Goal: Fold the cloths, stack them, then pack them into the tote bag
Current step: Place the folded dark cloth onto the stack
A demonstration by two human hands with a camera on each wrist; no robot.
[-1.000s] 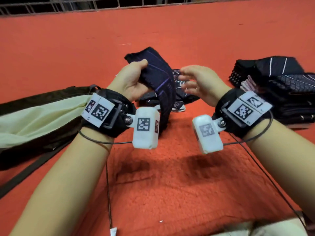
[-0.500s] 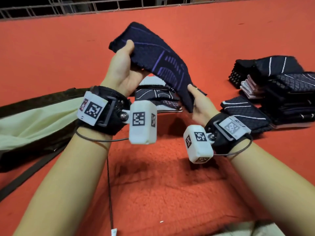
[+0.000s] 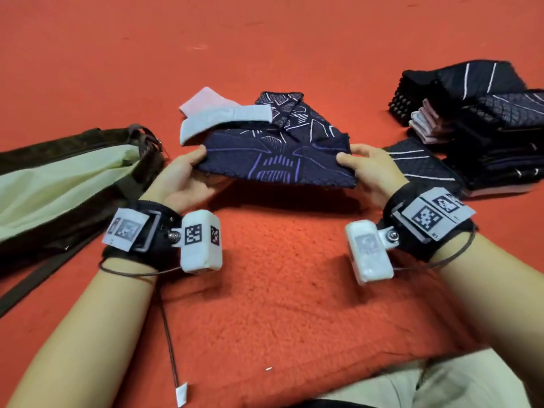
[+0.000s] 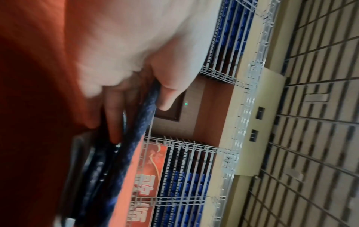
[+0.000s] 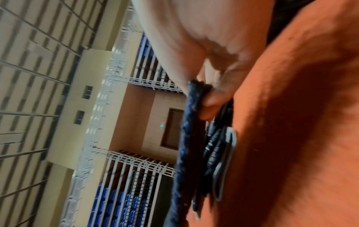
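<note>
A navy cloth with purple line patterns (image 3: 276, 163) is stretched flat between both hands above the red carpet. My left hand (image 3: 188, 172) pinches its left edge, thumb on top; the left wrist view shows the navy cloth edge (image 4: 136, 138) between thumb and fingers. My right hand (image 3: 359, 166) pinches the right edge, and the same cloth edge (image 5: 190, 122) shows in the right wrist view. Beyond it lies a small pile: a dark patterned cloth (image 3: 297, 116), a pale blue cloth (image 3: 223, 119) and a pink cloth (image 3: 206, 98). The tote bag (image 3: 59, 184), dark with a pale green lining, lies at the left.
A heap of dark striped and patterned cloths (image 3: 477, 113) sits at the right, with one flat dark cloth (image 3: 421, 166) beside my right hand. Red carpet (image 3: 265, 290) covers the floor. A thin cable (image 3: 170, 334) trails from my left wrist.
The navy cloth, held up and slanted half a second ago, has come down and now lies flat and spread between both hands. My right hand moved out to the right edge.
</note>
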